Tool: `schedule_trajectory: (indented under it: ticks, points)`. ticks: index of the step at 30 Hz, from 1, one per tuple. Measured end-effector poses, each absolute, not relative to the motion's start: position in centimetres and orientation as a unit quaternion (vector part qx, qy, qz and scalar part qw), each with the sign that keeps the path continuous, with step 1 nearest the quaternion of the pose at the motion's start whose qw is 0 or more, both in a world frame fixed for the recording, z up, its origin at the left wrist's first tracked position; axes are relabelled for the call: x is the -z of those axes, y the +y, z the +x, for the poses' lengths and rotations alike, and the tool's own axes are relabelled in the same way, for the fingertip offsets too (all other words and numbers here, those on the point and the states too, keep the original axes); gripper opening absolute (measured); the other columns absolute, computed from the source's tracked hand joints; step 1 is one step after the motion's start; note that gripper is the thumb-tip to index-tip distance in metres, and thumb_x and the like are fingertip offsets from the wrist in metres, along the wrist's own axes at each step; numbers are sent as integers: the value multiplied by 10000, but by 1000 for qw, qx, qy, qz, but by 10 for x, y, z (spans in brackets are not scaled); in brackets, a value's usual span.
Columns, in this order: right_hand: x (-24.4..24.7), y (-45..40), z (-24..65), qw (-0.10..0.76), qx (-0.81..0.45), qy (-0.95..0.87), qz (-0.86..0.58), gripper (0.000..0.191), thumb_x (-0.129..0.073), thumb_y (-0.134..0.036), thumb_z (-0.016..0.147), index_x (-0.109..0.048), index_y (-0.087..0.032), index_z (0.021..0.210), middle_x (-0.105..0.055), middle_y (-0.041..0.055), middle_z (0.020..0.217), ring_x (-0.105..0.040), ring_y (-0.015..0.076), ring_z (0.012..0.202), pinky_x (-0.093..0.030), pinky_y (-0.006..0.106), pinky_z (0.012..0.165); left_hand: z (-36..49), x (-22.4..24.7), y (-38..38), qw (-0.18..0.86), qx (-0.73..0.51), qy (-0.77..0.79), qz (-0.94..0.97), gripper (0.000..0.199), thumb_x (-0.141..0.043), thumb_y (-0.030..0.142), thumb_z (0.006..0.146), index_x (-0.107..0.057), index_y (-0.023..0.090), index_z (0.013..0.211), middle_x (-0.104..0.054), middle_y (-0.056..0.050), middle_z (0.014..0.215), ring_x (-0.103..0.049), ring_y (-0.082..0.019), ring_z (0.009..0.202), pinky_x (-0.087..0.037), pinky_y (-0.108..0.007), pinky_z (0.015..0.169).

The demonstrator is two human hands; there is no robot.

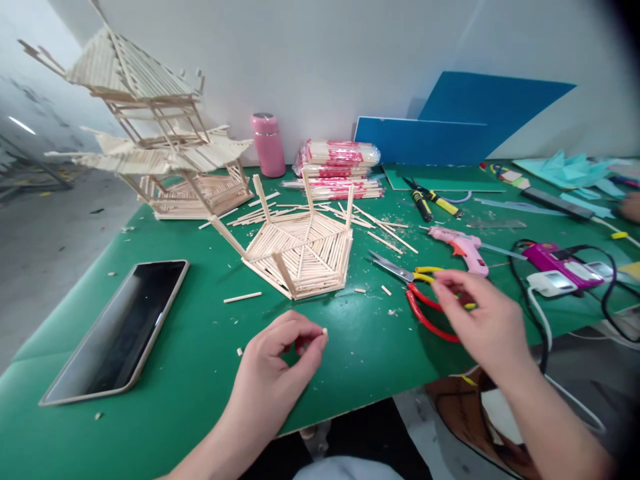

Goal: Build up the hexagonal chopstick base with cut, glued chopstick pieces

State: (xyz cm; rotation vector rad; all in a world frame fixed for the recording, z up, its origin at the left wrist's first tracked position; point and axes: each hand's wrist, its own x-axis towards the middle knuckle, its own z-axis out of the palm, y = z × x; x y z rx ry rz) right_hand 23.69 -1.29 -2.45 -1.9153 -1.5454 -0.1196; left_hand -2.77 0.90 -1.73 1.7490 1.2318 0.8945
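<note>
My left hand is closed in a pinch around a short wooden stick piece, whose pale end shows past the fingertips. My right hand is at the handles of the scissors, which have red and yellow grips. Its thumb and fingers come together, but whatever may be between them is hidden. Beyond my left hand stands a hexagonal wooden stick base with several upright posts. Cut stick bits lie near it, and a single stick is to its left.
A tiered stick pagoda stands at back left, beside a pink bottle. Bagged sticks lie by the wall. A phone is at left; pliers, a pink glue gun and a corded power strip are at right.
</note>
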Motion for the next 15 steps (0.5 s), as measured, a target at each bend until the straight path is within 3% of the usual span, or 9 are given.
schedule_trajectory:
  ticks: [3, 6, 8, 12, 15]
  points:
    - [20, 5, 293, 283, 82, -540, -789, 242, -553, -320, 754, -608, -166, 932, -647, 92, 877, -600, 179, 728, -443, 300, 671, -30, 18, 9, 466, -362, 505, 630, 114, -586, 261, 749, -609, 177, 675, -560, 9, 650, -485, -111, 602, -375, -218, 549]
    - [19, 27, 330, 224, 66, -502, -833, 371, -580, -345, 694, -597, -74, 948, -626, 229, 918, -603, 270, 819, -395, 362, 628, -32, 16, 7, 552, -390, 520, 523, 147, -638, 310, 715, -623, 174, 662, -548, 15, 636, -453, -97, 601, -355, -198, 542]
    - [24, 41, 345, 195, 30, -476, -857, 403, -637, -359, 617, -612, -47, 871, -631, 276, 832, -615, 322, 778, -361, 389, 570, -34, 15, 5, 598, -409, 521, 451, 157, -668, 316, 692, -630, 169, 651, -550, 19, 632, -438, -85, 599, -349, -183, 548]
    - [33, 55, 359, 196, -40, -444, -873, 295, -682, -376, 544, -615, -112, 657, -625, 197, 582, -635, 329, 661, -310, 375, 486, -38, 17, 3, 633, -432, 520, 377, 166, -703, 296, 664, -633, 152, 621, -554, 24, 618, -419, -65, 577, -343, -167, 551]
    - [32, 52, 365, 261, -71, -441, -856, 235, -692, -353, 539, -597, -141, 501, -553, 108, 415, -633, 299, 593, -290, 377, 475, -40, 18, 3, 636, -444, 521, 356, 161, -714, 284, 654, -636, 147, 622, -572, 24, 630, -431, -59, 580, -345, -162, 558]
